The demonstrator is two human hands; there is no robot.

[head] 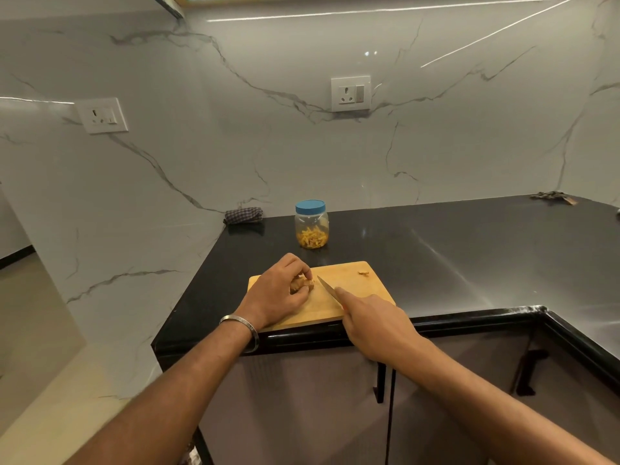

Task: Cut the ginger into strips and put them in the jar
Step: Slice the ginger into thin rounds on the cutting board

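You stand at a black countertop point(436, 250) with a wooden cutting board point(352, 286) at its near edge. Your left hand point(278, 293) lies on the board's left part, its fingers curled round a knobbly piece of ginger point(303, 284) and pinning it to the wood. Your right hand point(372, 322) is closed round the handle of a knife point(327, 287), forefinger stretched along the back of the blade; the tip points up and left, just beside the exposed end of the ginger (whether the edge touches it is too fine to tell). A small scrap point(363, 272) sits near the board's far right corner. Beyond the board stands a clear jar point(311, 229) with its blue lid point(310, 207) on, already partly filled with yellow strips.

You seem to be in the cutting step, lining up a slice. The next move likely calls for bringing the blade down through the ginger's free end, fingertips tucked clear, and later taking the lid off before any new strips go in.
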